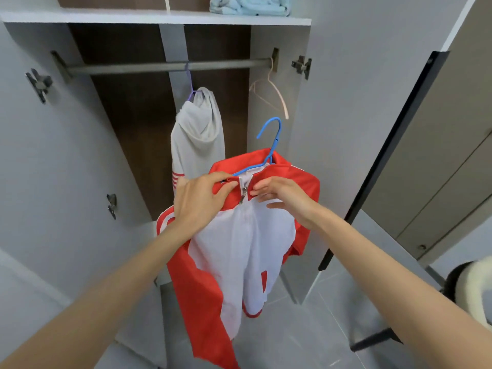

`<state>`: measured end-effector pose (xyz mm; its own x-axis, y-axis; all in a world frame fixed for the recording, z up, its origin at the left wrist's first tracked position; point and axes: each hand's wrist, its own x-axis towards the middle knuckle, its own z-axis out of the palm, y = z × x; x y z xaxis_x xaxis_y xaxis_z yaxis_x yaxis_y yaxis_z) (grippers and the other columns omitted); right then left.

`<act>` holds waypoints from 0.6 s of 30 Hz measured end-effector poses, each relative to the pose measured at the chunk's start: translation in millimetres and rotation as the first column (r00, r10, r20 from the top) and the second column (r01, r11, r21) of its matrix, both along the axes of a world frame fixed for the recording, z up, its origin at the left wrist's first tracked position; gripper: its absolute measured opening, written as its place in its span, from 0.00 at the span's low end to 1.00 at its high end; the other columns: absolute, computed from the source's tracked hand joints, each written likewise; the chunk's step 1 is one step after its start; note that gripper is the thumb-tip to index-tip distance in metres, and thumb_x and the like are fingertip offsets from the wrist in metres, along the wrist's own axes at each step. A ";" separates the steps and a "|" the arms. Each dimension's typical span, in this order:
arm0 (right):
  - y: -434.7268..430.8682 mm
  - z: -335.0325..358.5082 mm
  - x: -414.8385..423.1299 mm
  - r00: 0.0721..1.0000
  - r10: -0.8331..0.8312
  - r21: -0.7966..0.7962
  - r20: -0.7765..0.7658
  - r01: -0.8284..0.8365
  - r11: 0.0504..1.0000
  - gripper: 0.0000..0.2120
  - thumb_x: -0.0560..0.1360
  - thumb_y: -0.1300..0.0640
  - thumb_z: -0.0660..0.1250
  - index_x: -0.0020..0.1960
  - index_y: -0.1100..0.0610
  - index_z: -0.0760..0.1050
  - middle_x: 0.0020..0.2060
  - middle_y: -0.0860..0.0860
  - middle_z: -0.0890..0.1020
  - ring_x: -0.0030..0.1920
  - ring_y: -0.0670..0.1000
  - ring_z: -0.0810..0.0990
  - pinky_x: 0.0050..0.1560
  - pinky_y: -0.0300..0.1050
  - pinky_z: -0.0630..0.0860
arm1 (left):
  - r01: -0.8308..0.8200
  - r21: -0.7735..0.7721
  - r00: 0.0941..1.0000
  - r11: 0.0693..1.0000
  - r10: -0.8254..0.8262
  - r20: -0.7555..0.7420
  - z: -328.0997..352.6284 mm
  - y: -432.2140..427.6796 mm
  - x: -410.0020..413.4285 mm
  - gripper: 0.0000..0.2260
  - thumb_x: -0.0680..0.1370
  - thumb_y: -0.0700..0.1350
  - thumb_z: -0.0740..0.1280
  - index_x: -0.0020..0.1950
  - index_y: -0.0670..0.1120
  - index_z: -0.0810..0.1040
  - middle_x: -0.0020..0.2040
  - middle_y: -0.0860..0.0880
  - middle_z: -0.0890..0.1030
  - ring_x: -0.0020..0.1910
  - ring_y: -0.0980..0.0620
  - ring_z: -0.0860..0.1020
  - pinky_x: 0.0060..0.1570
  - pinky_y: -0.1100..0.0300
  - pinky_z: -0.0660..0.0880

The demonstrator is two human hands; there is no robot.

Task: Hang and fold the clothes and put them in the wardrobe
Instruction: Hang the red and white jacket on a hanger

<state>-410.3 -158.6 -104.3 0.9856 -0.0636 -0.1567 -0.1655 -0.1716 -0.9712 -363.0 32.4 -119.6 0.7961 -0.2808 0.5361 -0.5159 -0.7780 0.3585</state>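
Observation:
A red and white zip jacket (pixel 239 249) hangs on a blue hanger (pixel 273 139) in front of the open wardrobe, below the rail (pixel 165 66). My left hand (pixel 202 201) pinches the red collar and the hanger's left arm. My right hand (pixel 285 195) pinches the collar just right of the zip pull. The blue hook points up, free of the rail. A grey hooded top (pixel 198 134) hangs from the rail on a purple hanger (pixel 189 83).
An empty pink hanger (pixel 269 94) hangs at the rail's right end. Folded light-blue cloth (pixel 250 5) lies on the top shelf (pixel 133 18). Both wardrobe doors stand open, left (pixel 40 155) and right (pixel 359 115). A white and black object (pixel 474 291) is at the right edge.

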 end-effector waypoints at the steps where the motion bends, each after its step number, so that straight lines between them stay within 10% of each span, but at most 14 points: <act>1: -4.6 -4.9 7.0 0.999 0.046 -0.054 -0.016 -0.047 0.997 0.08 0.76 0.59 0.62 0.50 0.56 0.80 0.47 0.50 0.84 0.47 0.48 0.79 0.54 0.44 0.74 | -0.012 0.005 1.000 1.000 0.012 -0.022 -1.8 -6.9 6.4 0.11 0.79 0.57 0.62 0.55 0.59 0.81 0.53 0.58 0.83 0.52 0.54 0.80 0.46 0.61 0.57; 8: -32.5 -22.4 67.1 0.996 0.004 -0.313 0.085 0.023 0.950 0.11 0.71 0.52 0.74 0.42 0.61 0.83 0.37 0.53 0.84 0.37 0.42 0.77 0.38 0.32 0.70 | -0.019 -0.001 0.994 1.000 0.019 -0.107 0.1 -46.0 41.0 0.12 0.78 0.57 0.62 0.56 0.57 0.82 0.54 0.57 0.83 0.53 0.55 0.80 0.54 0.59 0.65; 18: -42.9 -37.3 111.3 0.987 0.031 -0.265 0.160 0.012 0.964 0.05 0.71 0.53 0.74 0.37 0.54 0.83 0.37 0.49 0.85 0.43 0.47 0.82 0.50 0.42 0.76 | -0.126 -0.044 0.982 0.991 0.118 -0.147 4.1 -63.5 70.0 0.13 0.79 0.57 0.61 0.57 0.56 0.81 0.56 0.57 0.82 0.56 0.54 0.79 0.56 0.57 0.67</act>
<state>-299.0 -201.4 -141.6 0.9971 -0.0719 0.0254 -0.0076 -0.4262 -0.9046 -293.0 -31.0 -115.5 0.8926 -0.1512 0.4247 -0.3581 -0.8099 0.4645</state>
